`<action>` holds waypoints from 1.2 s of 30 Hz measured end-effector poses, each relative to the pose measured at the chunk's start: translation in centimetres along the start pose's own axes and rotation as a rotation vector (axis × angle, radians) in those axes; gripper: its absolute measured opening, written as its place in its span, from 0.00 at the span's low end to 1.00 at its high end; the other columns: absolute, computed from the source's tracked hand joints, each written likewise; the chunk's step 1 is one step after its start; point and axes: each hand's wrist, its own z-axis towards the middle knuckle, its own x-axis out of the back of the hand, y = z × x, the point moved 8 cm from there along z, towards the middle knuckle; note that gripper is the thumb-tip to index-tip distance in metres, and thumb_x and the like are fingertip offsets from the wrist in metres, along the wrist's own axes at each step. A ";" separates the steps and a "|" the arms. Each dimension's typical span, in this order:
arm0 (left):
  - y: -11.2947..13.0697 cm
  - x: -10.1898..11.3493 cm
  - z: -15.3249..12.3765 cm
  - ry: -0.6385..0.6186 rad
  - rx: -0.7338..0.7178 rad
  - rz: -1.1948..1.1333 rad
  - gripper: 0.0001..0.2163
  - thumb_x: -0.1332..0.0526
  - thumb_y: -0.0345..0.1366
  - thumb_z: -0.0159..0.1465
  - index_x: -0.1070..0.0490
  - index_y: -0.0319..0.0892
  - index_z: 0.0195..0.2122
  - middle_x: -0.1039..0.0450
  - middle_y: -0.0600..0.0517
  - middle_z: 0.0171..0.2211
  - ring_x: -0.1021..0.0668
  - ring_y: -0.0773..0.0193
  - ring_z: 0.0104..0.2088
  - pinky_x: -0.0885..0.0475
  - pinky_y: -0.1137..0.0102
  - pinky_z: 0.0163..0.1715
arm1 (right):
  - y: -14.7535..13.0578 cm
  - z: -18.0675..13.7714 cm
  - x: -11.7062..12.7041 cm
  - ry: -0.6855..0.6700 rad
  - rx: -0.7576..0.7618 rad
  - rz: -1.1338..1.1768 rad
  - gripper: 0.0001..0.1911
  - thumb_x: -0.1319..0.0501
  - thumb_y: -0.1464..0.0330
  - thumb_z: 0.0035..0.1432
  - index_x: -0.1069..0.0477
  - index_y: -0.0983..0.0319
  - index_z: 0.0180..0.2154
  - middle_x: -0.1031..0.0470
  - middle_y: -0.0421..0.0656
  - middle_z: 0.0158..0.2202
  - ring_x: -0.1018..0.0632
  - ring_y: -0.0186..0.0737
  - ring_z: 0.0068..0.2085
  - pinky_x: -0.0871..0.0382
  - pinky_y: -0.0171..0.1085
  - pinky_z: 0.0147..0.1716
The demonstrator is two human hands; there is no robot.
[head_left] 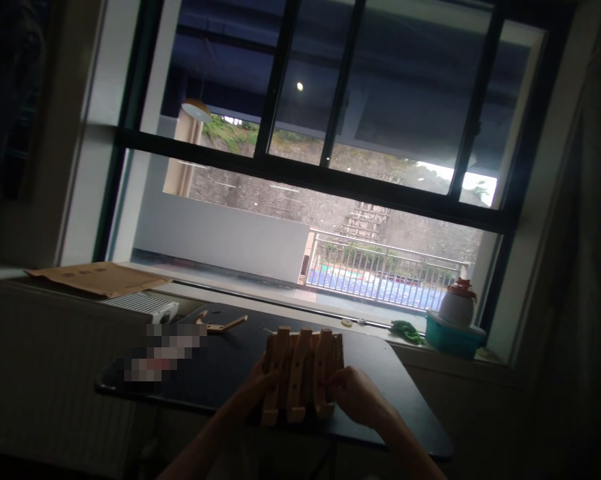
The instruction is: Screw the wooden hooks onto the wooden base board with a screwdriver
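Observation:
A wooden rack with three upright hook-shaped slats, each with dark screw holes, is held at the near edge of the black table. My left hand is closed round its left side, the thumb on the left slat. At the right side, my right hand has its fingers bent against the right slat near its lower end. Whether those fingers hold anything small cannot be seen. Behind the slats is a rougher wooden part, mostly hidden. Farther back on the table lies a loose curved wooden piece.
A pixelated patch covers the table's left part. Beyond it are a white slatted box and a brown envelope. On the windowsill at right stand a teal container, a white jug and a green cloth.

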 end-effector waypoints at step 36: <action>-0.3 0.2 -0.3 0.020 0.028 -0.013 0.24 0.32 0.40 0.47 0.30 0.39 0.46 0.24 0.45 0.40 0.27 0.44 0.48 0.30 0.58 0.45 | -0.5 0.4 1.4 0.023 0.020 0.046 0.11 0.42 0.58 0.50 0.27 0.57 0.33 0.22 0.39 0.31 0.23 0.41 0.33 0.45 0.32 0.22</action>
